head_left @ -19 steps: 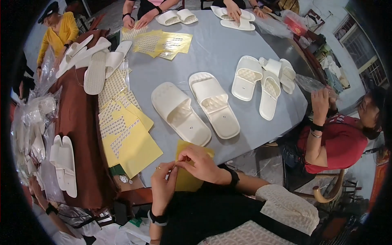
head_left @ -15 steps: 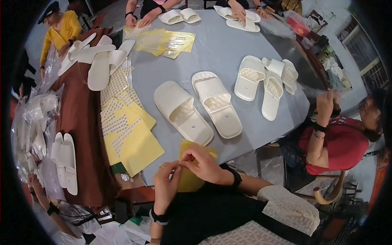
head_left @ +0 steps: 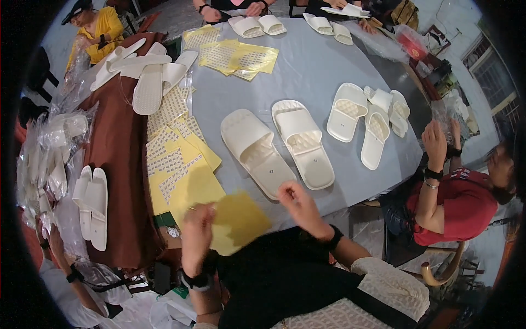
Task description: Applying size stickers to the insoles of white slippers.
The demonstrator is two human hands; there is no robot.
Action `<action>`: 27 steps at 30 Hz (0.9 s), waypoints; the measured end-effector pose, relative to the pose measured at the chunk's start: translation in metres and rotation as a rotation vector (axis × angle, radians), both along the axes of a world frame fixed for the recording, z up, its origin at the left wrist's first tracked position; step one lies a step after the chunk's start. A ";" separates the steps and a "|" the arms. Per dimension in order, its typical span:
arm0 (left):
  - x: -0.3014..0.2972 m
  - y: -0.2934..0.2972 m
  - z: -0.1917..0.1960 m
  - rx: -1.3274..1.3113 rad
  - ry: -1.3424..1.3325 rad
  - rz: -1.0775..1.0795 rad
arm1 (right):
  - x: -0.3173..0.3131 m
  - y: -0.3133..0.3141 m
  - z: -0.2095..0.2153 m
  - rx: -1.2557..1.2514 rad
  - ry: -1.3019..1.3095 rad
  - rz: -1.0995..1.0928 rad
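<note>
My left hand (head_left: 198,230), a ring on one finger, grips the edge of a plain yellow sheet (head_left: 241,222) held over the table's near edge. To its right, my right hand (head_left: 304,208) hovers by the heel of a white slipper (head_left: 255,153). The fingers of that hand are pinched; anything between them is too small and blurred to see. A matching white slipper (head_left: 304,145) lies beside the first. Each has a small dark mark on its heel. More yellow sticker sheets (head_left: 192,175) overlap to the left of the pair.
Several smaller slippers (head_left: 348,112) lie on the grey table (head_left: 307,66) to the right. More slippers (head_left: 148,88) rest on a brown cloth (head_left: 118,137) at left, beside plastic bags (head_left: 60,148). A person in red (head_left: 455,203) sits at right; other people work around the table.
My hands have moved apart. The left has carried the yellow sheet leftward, and the right has gone toward the slipper. Across the table, a person has lifted a slipper.
</note>
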State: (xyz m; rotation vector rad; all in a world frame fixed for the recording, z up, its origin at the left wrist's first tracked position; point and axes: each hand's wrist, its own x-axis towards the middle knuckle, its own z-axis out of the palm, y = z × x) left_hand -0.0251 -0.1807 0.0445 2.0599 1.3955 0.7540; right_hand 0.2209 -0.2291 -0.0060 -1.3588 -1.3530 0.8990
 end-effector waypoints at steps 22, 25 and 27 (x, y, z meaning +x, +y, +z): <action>0.062 -0.044 -0.069 0.124 0.220 -0.321 | 0.028 0.049 -0.009 -0.618 0.549 0.113; 0.072 -0.034 -0.064 0.172 0.247 -0.337 | 0.026 0.047 -0.012 -0.607 0.492 0.109; 0.083 -0.025 -0.056 0.197 0.298 -0.319 | 0.022 0.045 -0.013 -0.580 0.468 0.101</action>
